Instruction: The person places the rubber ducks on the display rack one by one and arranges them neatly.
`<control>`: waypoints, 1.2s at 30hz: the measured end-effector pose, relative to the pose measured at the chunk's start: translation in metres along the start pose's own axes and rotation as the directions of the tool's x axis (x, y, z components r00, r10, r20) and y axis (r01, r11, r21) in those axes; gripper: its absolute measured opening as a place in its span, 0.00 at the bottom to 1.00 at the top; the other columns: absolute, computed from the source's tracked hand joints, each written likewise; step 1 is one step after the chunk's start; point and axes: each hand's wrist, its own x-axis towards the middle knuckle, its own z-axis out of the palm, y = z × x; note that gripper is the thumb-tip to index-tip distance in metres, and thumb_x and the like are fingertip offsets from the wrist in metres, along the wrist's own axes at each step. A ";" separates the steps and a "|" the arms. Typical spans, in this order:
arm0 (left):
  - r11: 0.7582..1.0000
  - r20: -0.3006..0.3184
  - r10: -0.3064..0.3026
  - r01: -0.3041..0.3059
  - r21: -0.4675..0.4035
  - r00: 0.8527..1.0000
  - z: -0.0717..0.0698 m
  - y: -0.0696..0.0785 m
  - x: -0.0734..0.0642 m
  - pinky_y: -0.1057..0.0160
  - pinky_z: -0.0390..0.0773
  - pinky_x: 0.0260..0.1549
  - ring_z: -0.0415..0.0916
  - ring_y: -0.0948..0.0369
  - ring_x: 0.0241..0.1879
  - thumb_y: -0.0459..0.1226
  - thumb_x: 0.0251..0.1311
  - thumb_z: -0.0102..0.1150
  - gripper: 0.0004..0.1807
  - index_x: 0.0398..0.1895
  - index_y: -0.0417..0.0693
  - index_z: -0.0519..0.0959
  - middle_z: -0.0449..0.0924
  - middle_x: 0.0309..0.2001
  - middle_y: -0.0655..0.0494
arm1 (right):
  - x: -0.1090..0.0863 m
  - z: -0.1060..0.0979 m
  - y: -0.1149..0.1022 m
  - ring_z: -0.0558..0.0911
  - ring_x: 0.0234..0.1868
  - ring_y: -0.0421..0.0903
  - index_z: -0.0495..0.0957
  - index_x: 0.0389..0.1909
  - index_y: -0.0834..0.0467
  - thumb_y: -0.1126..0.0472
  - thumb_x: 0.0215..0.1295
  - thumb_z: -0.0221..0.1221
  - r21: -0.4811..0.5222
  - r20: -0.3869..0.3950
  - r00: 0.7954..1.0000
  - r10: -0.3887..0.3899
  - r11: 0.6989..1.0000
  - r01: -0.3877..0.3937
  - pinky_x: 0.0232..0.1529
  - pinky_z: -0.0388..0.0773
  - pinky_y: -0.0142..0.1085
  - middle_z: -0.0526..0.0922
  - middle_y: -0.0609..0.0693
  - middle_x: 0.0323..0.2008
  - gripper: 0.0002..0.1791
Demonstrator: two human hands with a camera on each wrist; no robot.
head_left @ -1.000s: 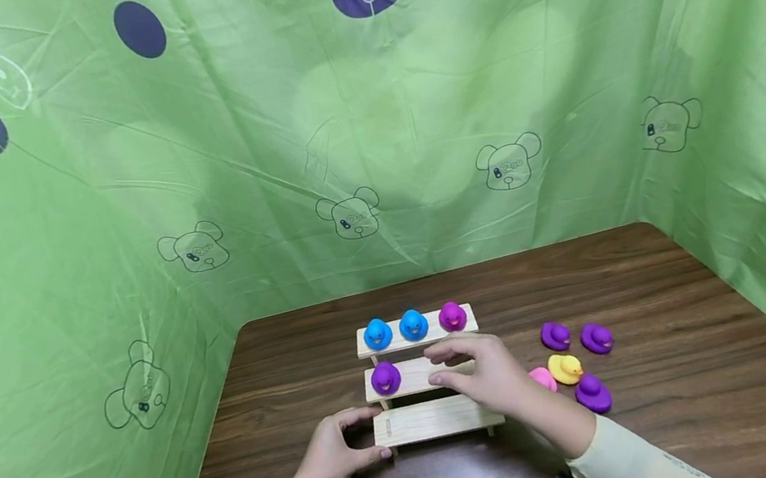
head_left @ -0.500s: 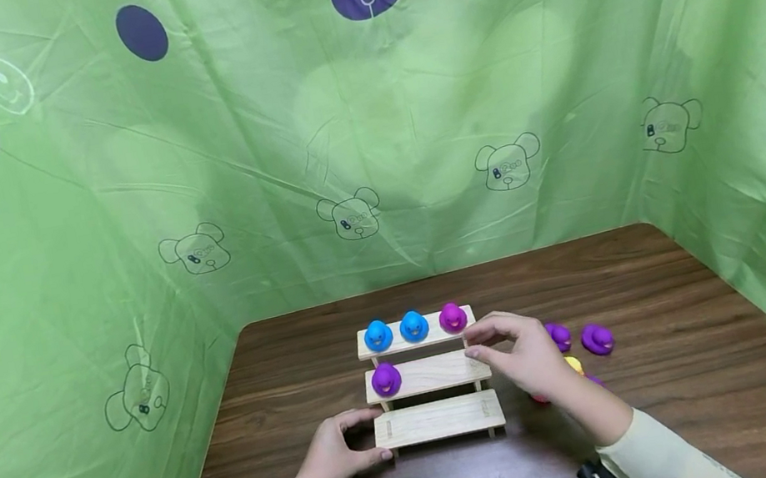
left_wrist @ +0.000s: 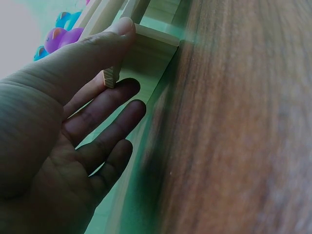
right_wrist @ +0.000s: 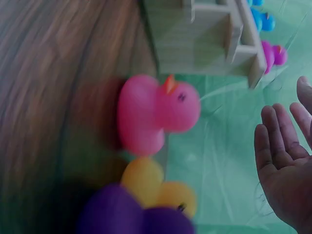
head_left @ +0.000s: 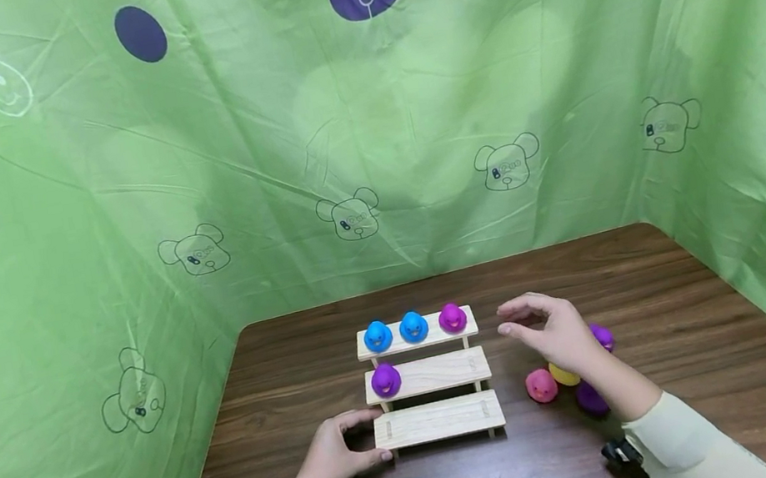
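Observation:
A three-step wooden stand [head_left: 438, 420] holds two blue rubber ducks [head_left: 377, 336] and a magenta rubber duck [head_left: 453, 318] on its top step. One purple rubber duck [head_left: 385, 380] sits at the left of the middle step; the bottom step is bare. My left hand [head_left: 343, 453] grips the left end of the bottom step, thumb at the front edge and index finger behind, as the left wrist view [left_wrist: 78, 97] also shows. Right of the stand, my right hand [head_left: 554, 333] hovers with relaxed fingers and nothing in them. Beneath it lie a pink duck [head_left: 541, 386] and a yellow duck [head_left: 564, 374].
More purple ducks [head_left: 592, 398] lie on the right of the brown wooden table [head_left: 706, 354], partly hidden by the right hand and forearm. A green printed cloth [head_left: 405, 100] encloses the table's back and sides.
My right hand has moved right, from over the middle step to beyond the stand, uncovering the stand's right end and the pink duck. The left hand stays at the stand.

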 end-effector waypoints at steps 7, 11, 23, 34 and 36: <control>1.000 0.003 0.012 -0.012 -0.022 1.000 -0.001 0.001 0.000 0.58 0.76 0.63 0.80 0.61 0.58 0.49 0.45 0.86 0.31 0.56 0.59 0.87 0.86 0.53 0.71 | 0.002 -0.013 0.021 0.88 0.40 0.49 0.87 0.50 0.57 0.59 0.63 0.75 -0.065 0.006 0.998 0.067 0.996 -0.067 0.41 0.85 0.33 0.90 0.51 0.44 0.16; 1.000 0.003 0.015 -0.015 -0.026 1.000 -0.001 0.001 0.000 0.57 0.76 0.63 0.80 0.61 0.58 0.49 0.45 0.86 0.31 0.56 0.59 0.87 0.86 0.53 0.71 | 0.004 -0.022 0.030 0.88 0.43 0.52 0.86 0.51 0.56 0.57 0.64 0.75 -0.109 0.009 0.995 0.104 0.989 -0.102 0.43 0.85 0.33 0.89 0.53 0.45 0.17; 0.999 -0.002 0.023 -0.023 -0.026 1.000 -0.001 -0.003 0.002 0.58 0.76 0.63 0.81 0.61 0.58 0.48 0.45 0.86 0.31 0.56 0.60 0.87 0.86 0.53 0.70 | 0.004 -0.044 0.045 0.78 0.65 0.65 0.81 0.62 0.59 0.54 0.67 0.72 -0.309 0.037 0.977 0.210 0.932 -0.188 0.66 0.72 0.62 0.83 0.61 0.60 0.26; 0.999 0.004 0.010 -0.010 -0.031 1.000 -0.002 -0.001 0.002 0.57 0.77 0.62 0.81 0.61 0.57 0.48 0.45 0.86 0.30 0.55 0.60 0.87 0.86 0.52 0.71 | 0.002 -0.047 0.055 0.77 0.64 0.67 0.78 0.66 0.64 0.63 0.68 0.70 -0.355 0.144 0.958 0.246 0.917 -0.182 0.66 0.70 0.63 0.82 0.66 0.61 0.27; 1.000 0.004 0.011 -0.011 -0.027 1.000 -0.002 -0.001 0.002 0.57 0.77 0.62 0.80 0.61 0.57 0.48 0.45 0.86 0.30 0.55 0.60 0.87 0.86 0.52 0.71 | 0.001 -0.047 0.056 0.78 0.63 0.67 0.77 0.66 0.65 0.65 0.67 0.69 -0.364 0.162 0.955 0.247 0.915 -0.175 0.66 0.71 0.63 0.82 0.66 0.60 0.27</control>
